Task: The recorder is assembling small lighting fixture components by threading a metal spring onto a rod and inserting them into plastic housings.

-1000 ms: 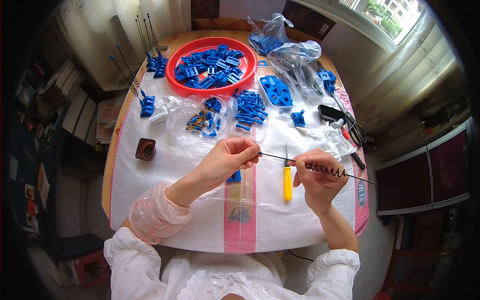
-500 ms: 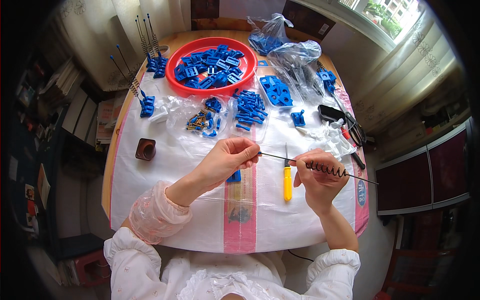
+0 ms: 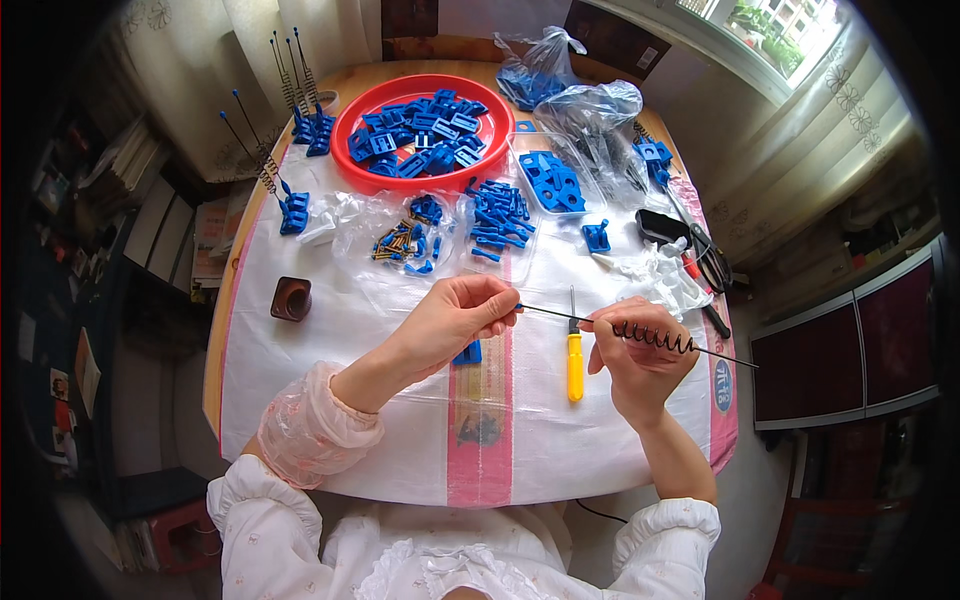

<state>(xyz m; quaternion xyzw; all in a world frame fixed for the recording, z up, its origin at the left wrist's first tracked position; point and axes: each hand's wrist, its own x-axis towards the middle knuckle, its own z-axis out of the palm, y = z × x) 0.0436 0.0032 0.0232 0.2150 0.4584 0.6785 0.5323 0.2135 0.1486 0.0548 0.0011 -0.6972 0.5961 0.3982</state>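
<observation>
While both hands are working above the white sheet (image 3: 400,440):
Rod: the thin black rod (image 3: 560,314) is hanging level over the sheet, between the hands.
Spring: the black spring (image 3: 655,337) is sitting on the rod, by the right hand.
Left hand: the left hand (image 3: 455,318) is pinching the rod's end, fingers closed.
Right hand: the right hand (image 3: 640,365) is gripping rod and spring.
Nearby: a yellow screwdriver (image 3: 574,360) is lying below; a red tray (image 3: 425,130) of blue parts (image 3: 500,215) is lying farther off.

White blouse with tiny pink print, ruffled elastic cuffs; the left forearm (image 3: 318,432) wears a pink oversleeve (crinkled, translucent).
</observation>
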